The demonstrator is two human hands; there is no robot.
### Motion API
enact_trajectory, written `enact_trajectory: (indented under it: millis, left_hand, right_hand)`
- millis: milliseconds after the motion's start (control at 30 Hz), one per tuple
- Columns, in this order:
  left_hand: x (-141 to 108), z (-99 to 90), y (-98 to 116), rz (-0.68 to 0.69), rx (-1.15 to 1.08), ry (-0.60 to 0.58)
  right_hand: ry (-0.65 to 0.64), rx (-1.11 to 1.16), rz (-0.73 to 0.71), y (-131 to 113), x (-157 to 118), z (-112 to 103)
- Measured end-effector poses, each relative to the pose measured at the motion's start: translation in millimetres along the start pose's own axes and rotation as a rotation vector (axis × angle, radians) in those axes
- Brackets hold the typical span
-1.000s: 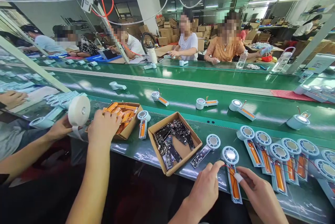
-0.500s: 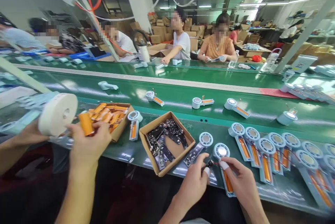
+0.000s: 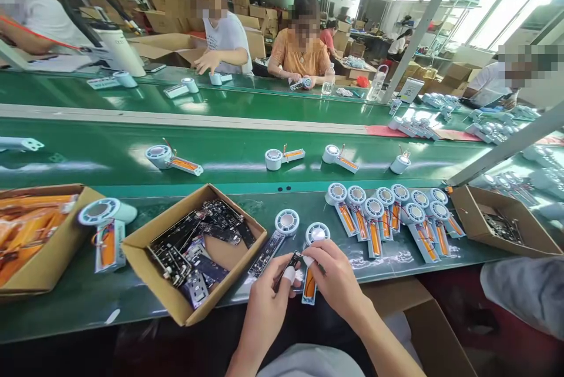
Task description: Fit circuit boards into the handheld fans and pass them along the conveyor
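My left hand [image 3: 271,286] grips a small black circuit board [image 3: 291,262] between thumb and fingers, with a white cover on the thumb. The fingertips of my right hand [image 3: 332,271] are pinched at the board's upper end; what they hold is too small to name. Just behind and beneath my right hand lies a light blue fan body [image 3: 316,232] with an orange battery in its handle. Left of it, another fan [image 3: 286,222] has a black board [image 3: 266,253] over its handle. A cardboard box [image 3: 194,313] of circuit boards stands left of my hands.
Several fan bodies with orange batteries [image 3: 374,235] lie at the right, beside a box of small parts [image 3: 467,204]. At the left stand a box of orange batteries [image 3: 86,201] and one fan [image 3: 106,212]. Fans sit on the green belt [image 3: 229,142]; people work beyond.
The view has swung right and closer, bringing in the right-hand box and dropping the neighbour's hands with the white roll. My hands have come closer together around the board.
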State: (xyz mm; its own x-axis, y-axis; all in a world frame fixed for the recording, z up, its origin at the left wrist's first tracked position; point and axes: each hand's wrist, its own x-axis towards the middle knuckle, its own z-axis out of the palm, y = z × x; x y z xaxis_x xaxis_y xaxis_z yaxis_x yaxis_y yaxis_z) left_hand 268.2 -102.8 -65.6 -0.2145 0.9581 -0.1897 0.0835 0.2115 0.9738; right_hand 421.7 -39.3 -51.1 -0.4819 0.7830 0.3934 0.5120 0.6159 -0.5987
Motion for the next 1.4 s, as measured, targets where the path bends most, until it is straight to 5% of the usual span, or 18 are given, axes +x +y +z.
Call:
enact_trajectory:
  millis: [533,667,933,1200,1400]
  left_hand:
    - [-4.0,6.3,-10.0,0.268,0.289,0.155]
    - [-3.5,6.9,-8.5,0.267,0.243,0.117]
    - [8.7,-7.4,4.6,0.209,0.093,-0.073]
    - [6.4,-1.2,5.6,0.196,0.063,-0.078]
    - [-9.7,8.2,2.6,0.1,-0.044,-0.14]
  right_hand:
    - [0.026,-0.01,-0.004,-7.8,3.5,6.8]
    - [0.05,0.104,0.126,-7.5,4.8,7.5]
    - [-0.199,0.351,0.194,-0.5,23.8,-19.2]
    - [-0.11,0.274,0.219,0.6,18.6,-23.4]
    - [-0.207,0.523,0.527,1.5,-1.6,-38.7]
